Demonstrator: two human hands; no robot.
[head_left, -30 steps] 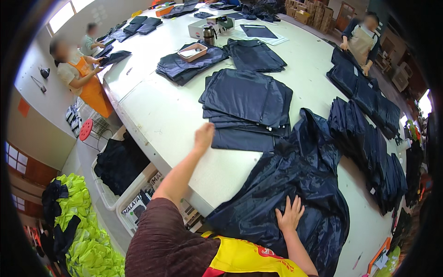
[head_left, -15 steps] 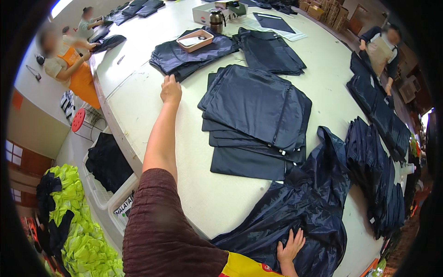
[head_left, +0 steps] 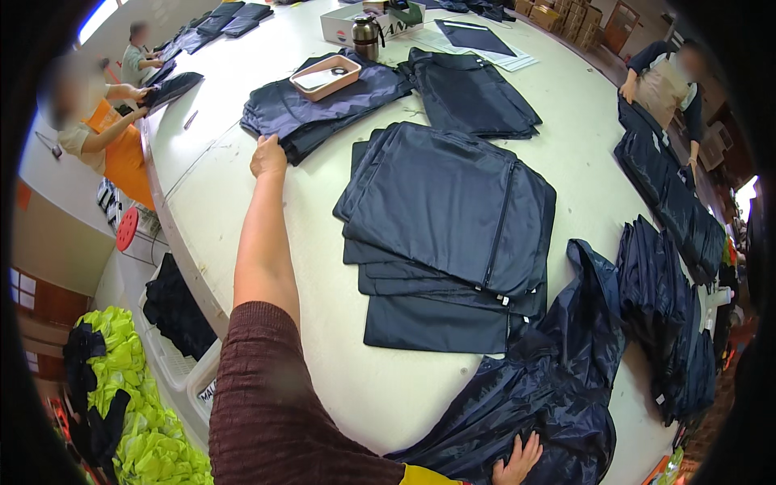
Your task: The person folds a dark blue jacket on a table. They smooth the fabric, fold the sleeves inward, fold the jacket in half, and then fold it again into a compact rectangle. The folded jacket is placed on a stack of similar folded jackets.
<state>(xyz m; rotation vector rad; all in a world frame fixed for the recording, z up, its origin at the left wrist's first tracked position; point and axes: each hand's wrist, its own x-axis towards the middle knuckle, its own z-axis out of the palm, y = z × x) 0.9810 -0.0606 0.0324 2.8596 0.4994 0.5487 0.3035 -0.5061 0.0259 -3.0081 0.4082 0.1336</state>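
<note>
My left arm reaches far across the table, and my left hand is closed at the near edge of a pile of folded dark navy garments, pinching its cloth. On top of that pile rests a pinkish shallow tray with something white and a small dark item inside. My right hand lies with fingers spread on a crumpled shiny navy garment at the table's near edge. Between my hands sits a stack of folded dark pieces with a zip line and small white labels.
Another folded dark stack, a metal flask and a white box stand farther back. Bunched navy garments line the right side. Co-workers stand left and far right. Bright yellow-green cloth is heaped beside white baskets at left.
My view has shifted slightly. My left hand stays at the near edge of the far pile, a little farther left along it. The right hand remains on the crumpled garment, lower in view.
</note>
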